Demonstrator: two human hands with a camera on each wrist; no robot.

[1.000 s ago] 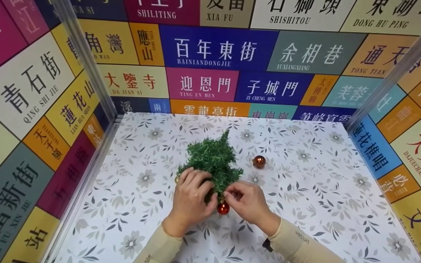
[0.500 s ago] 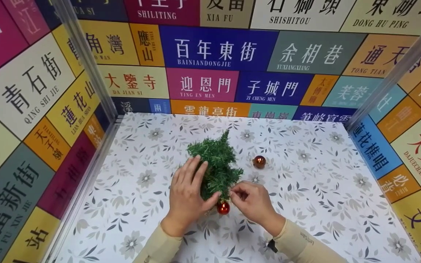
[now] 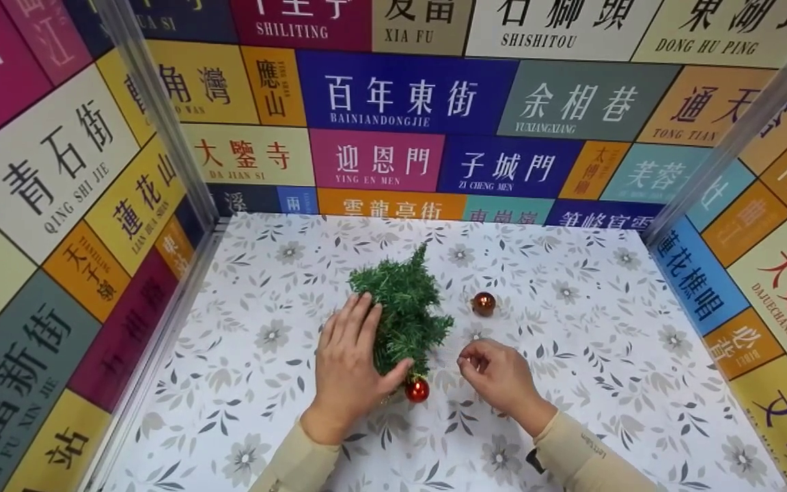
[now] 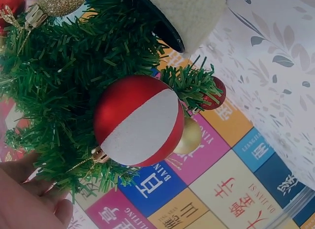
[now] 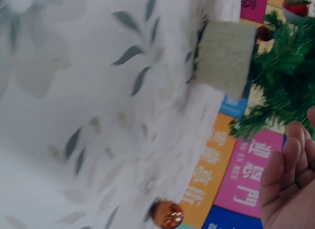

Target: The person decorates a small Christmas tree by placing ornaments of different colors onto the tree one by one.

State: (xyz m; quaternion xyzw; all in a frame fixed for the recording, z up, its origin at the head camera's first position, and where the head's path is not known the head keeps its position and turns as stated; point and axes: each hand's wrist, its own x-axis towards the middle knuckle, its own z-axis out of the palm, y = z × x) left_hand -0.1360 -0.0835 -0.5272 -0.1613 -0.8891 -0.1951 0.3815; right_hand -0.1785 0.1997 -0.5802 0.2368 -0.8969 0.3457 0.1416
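Observation:
A small green artificial Christmas tree (image 3: 400,287) stands mid-table, its pale base (image 4: 197,17) seen from the side in the left wrist view. My left hand (image 3: 349,355) lies against its left side, fingers spread and straight. Several baubles hang on it: a red-and-white bauble (image 4: 140,123), a gold glitter bauble (image 4: 61,3) and a red glitter bauble (image 4: 214,94) among them. At the near side a shiny red bauble (image 3: 417,390) shows beside my left thumb. My right hand (image 3: 499,376) hovers right of the tree, apart from it, fingers loosely curled with nothing visible in them.
An orange-brown bauble (image 3: 484,303) lies loose on the table to the right of the tree. White floral cloth (image 3: 571,328) covers the table. Panels with printed signs (image 3: 407,89) wall in the back and both sides, with clear corner posts (image 3: 175,137).
My right hand has drawn away from the tree's near branches toward the right. My left hand has straightened its fingers and slid slightly left along the tree. The tree and loose bauble stay put.

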